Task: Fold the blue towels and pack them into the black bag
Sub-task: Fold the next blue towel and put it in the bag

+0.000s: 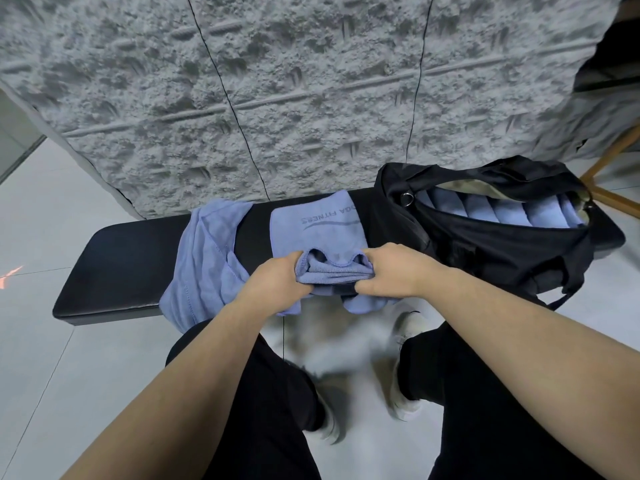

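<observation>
- A rough grey wall (277,81) with a concrete-like texture fills the upper part of the view; thin dark seams run down it.
- The floor (38,209) is of pale glossy tiles with fine joints.
- A black padded table (117,265) stands along the wall.
- Slanting wooden legs (609,161) show at the right edge.
- A small orange glow lies on the tiles at far left.

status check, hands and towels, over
Left hand and right hand both gripping the printed towel, mid-roll. Loose towel waiting. Black bag open, path clear.
</observation>
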A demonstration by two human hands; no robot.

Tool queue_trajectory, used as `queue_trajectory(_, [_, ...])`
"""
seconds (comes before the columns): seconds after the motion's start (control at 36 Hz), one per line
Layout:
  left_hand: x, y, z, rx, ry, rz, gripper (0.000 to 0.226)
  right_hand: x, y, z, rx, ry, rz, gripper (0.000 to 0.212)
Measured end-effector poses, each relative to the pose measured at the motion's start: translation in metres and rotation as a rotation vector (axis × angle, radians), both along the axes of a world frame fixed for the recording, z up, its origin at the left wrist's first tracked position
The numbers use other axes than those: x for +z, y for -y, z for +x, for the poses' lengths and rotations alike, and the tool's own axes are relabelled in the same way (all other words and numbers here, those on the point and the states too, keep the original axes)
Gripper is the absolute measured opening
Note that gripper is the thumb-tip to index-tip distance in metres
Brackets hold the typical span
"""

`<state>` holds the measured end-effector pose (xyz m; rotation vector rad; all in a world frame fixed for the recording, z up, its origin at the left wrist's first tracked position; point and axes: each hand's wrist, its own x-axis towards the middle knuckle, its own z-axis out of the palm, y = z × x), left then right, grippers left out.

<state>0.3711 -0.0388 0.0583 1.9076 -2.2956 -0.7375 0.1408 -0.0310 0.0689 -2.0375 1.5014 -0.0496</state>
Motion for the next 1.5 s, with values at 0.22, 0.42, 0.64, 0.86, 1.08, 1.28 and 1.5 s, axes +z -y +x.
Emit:
queue_trajectory(0.22, [-0.001,0.001,0.007,0.122,-0.383,0.086,0.038,-0.010,0.006,-0.004,-0.159,0.233,-0.016,0.072])
queue_trajectory(0.42, [0.001,0.005,0.003,0.242,-0.530,0.064,0.028,-0.009,0.016,-0.007,-0.386,0.461,0.005,0.037])
queue_trajectory(0.64, [-0.002,0.019,0.012,0.474,-0.702,-0.061,0.012,-0.006,0.027,-0.005,-0.497,0.417,0.007,0.016])
queue_trajectory(0.86, [-0.004,0.034,0.022,0.739,-0.992,-0.002,0.019,-0.011,0.042,0.003,-0.511,0.502,-0.016,0.010])
queue_trajectory(1.08, [-0.023,0.068,0.030,0.894,-1.137,-0.005,0.010,-0.020,0.074,0.010,-0.785,0.715,0.043,0.024])
queue_trajectory(1.28, [-0.043,0.099,0.018,0.913,-1.145,-0.026,0.012,-0.025,0.099,0.020,-0.782,0.571,0.063,0.022])
queue_trajectory(1.5, [-0.066,0.131,0.013,0.973,-1.056,0.072,0.017,-0.031,0.133,0.024,-0.691,0.499,0.030,0.025])
